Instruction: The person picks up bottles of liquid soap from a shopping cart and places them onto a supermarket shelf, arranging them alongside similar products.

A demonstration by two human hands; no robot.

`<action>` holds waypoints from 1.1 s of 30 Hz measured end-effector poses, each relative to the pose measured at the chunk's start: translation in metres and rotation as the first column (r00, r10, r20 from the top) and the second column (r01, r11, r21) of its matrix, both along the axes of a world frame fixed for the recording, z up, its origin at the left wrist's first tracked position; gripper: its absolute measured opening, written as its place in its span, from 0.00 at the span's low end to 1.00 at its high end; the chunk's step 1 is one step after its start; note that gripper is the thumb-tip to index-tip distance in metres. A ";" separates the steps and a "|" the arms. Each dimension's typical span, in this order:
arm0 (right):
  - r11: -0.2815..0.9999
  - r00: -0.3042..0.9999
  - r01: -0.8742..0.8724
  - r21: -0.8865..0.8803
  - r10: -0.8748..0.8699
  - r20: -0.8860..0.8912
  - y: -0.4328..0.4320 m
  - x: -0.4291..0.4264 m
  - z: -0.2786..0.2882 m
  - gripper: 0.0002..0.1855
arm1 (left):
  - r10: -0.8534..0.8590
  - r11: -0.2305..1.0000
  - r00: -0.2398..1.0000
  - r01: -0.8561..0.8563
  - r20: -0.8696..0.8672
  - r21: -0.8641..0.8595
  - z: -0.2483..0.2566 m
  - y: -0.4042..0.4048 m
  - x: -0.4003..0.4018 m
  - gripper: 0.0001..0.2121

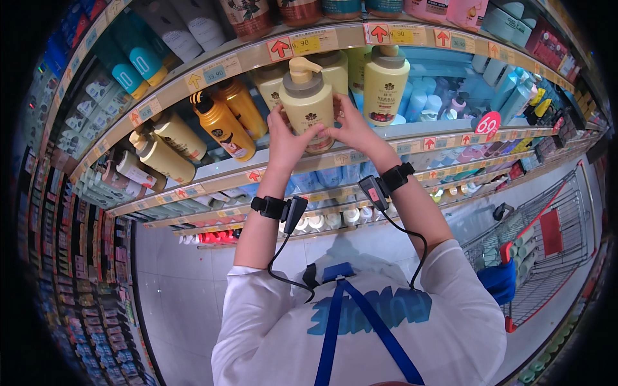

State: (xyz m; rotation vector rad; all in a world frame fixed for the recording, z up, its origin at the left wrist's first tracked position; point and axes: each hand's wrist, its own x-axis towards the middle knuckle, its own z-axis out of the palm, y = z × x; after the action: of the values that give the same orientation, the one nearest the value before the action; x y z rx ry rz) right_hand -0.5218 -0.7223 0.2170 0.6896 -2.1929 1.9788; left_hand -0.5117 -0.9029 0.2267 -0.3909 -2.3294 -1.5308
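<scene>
A cream pump bottle point(309, 106) with a grey collar stands upright between my two hands, at the front edge of a store shelf. My left hand point(288, 137) wraps its left side and my right hand point(351, 126) its right side, with the thumbs meeting low on its front. Whether its base rests on the shelf, I cannot tell. Similar cream bottles are behind it, and another cream pump bottle point(386, 87) with red fruit on its label stands to the right. Left of my hands are a yellow-orange bottle point(224, 126) and a cream pump bottle point(164, 157).
A shelf edge with price tags point(318, 41) runs above my hands, and lower shelves hold more bottles. A wire shopping cart point(550, 255) with several rolled or cylindrical items stands on the right. Another rack of packaged goods point(91, 299) lines the left. Cables hang from both wrist straps.
</scene>
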 end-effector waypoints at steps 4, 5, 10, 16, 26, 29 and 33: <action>0.994 0.997 0.061 0.093 -0.056 -0.054 0.005 -0.001 -0.003 0.46 | -0.024 0.996 1.000 0.023 -0.015 -0.091 -0.001 -0.006 -0.011 0.44; 0.968 0.981 0.170 0.185 -0.149 -0.123 0.003 0.003 -0.004 0.45 | -0.027 0.995 1.000 0.027 -0.005 -0.095 -0.004 -0.011 -0.011 0.44; 0.959 0.974 0.210 0.190 -0.187 -0.131 0.003 0.009 -0.009 0.41 | -0.170 0.984 0.984 0.168 0.043 0.059 -0.002 -0.017 -0.014 0.41; 0.967 0.967 0.240 0.086 -0.231 -0.107 0.005 0.012 -0.010 0.36 | -0.111 0.989 0.994 0.110 -0.002 0.098 -0.011 -0.022 -0.018 0.40; 0.540 0.497 0.841 0.004 -0.771 -0.398 0.088 -0.024 -0.015 0.46 | -0.117 0.976 0.988 0.133 -0.103 0.172 -0.028 -0.031 -0.055 0.54; 0.687 0.635 0.726 -0.036 -0.689 -0.349 0.090 -0.028 -0.017 0.48 | -0.112 0.986 0.989 0.122 -0.094 0.112 -0.033 -0.034 -0.056 0.53; 0.699 0.673 0.715 0.025 -0.678 -0.295 0.087 -0.028 -0.016 0.54 | -0.108 0.988 0.994 0.110 -0.018 0.110 -0.023 -0.028 -0.044 0.52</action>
State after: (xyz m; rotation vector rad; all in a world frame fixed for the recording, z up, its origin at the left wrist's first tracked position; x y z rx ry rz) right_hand -0.5503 -0.6352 0.2011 0.0552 -2.0012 1.2606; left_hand -0.5560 -0.9309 0.2039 -0.5057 -2.2341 -1.6949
